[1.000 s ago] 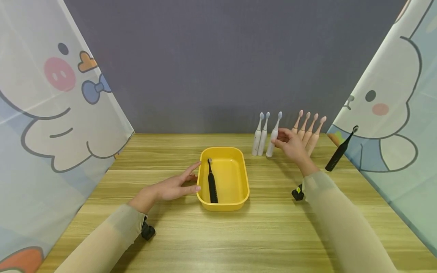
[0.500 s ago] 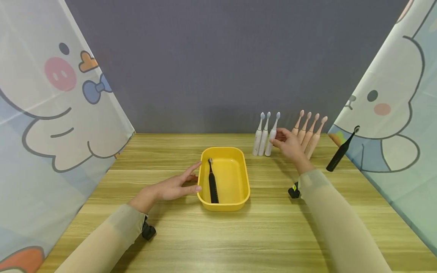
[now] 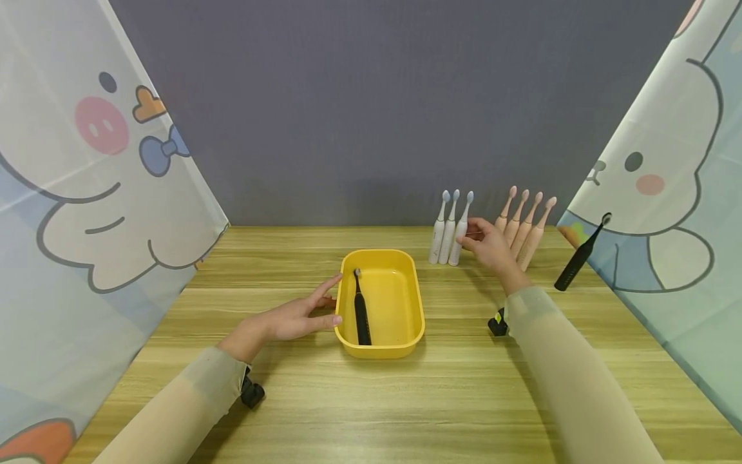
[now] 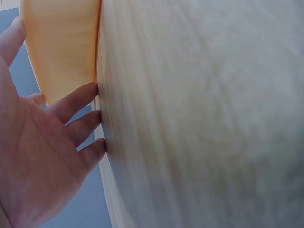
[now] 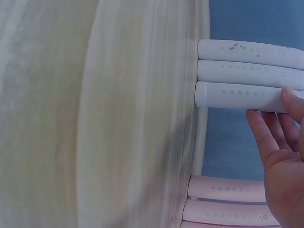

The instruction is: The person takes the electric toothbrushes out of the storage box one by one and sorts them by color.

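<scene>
My right hand (image 3: 491, 246) pinches a white electric toothbrush (image 3: 459, 241) by its handle, thumb in front and fingers behind. The toothbrush stands upright, its base at the tabletop, right beside two other white electric toothbrushes (image 3: 443, 241). From the right wrist view, the held handle (image 5: 237, 96) lies along its neighbour, and the fingertips are low on its side. My left hand (image 3: 294, 319) rests against the left wall of a yellow tray (image 3: 418, 309), fingers extended and spread. A black electric toothbrush (image 3: 362, 319) lies lengthwise inside the tray, near its left side.
Several peach-pink electric toothbrushes (image 3: 530, 245) stand in a row just right of my right hand, partly hidden by it. Farther right a black electric toothbrush (image 3: 574, 265) stands upright. A grey wall (image 3: 348, 129) rises behind the wooden table (image 3: 371, 412), with printed cloths either side.
My right hand has shifted slightly left with the white toothbrush, closing the gap to the other two white ones. The left hand and the tray stay in place.
</scene>
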`<state>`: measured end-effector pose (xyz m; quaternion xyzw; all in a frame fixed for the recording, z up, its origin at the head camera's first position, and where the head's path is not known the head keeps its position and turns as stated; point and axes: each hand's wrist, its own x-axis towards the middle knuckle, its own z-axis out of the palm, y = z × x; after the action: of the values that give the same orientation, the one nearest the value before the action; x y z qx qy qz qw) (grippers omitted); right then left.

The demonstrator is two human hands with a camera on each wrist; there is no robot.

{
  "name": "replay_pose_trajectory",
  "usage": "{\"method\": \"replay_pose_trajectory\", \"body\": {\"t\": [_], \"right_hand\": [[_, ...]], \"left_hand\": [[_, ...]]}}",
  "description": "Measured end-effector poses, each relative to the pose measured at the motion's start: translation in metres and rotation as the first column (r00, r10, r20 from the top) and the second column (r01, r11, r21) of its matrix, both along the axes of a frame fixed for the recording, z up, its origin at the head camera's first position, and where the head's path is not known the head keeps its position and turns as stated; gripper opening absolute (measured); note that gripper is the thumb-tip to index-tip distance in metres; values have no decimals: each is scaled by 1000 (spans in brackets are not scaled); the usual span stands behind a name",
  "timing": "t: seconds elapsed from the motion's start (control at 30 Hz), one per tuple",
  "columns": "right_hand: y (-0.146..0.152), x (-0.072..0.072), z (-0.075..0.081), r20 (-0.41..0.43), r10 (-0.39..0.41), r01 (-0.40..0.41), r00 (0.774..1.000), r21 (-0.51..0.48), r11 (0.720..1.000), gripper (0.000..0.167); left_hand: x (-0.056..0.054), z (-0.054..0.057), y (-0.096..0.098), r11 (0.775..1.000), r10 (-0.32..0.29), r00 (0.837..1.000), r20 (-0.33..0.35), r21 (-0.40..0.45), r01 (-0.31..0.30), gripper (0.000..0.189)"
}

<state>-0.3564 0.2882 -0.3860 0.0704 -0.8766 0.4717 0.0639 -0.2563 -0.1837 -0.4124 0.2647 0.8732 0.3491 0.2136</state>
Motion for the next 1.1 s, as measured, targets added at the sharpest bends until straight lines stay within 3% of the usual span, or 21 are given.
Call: {"method": "replay_pose_trajectory", "body": {"t": [0.57,0.87,1.1], "right_hand": [[-2,0,-1,13,1,-1,1000,44,999,59],[-3,-1,-3,-31,3,-1,1000,67,998,54],[-1,1,-3,-10,22,-22,1000,33,999,62]], "left_hand": [[0,1,0,1000,-6,1000,1,6,6,97],[0,1,0,1000,-12,1000,-14,5,12,97],[0,2,0,1000,-12,1000,-10,2,12,97]]}}
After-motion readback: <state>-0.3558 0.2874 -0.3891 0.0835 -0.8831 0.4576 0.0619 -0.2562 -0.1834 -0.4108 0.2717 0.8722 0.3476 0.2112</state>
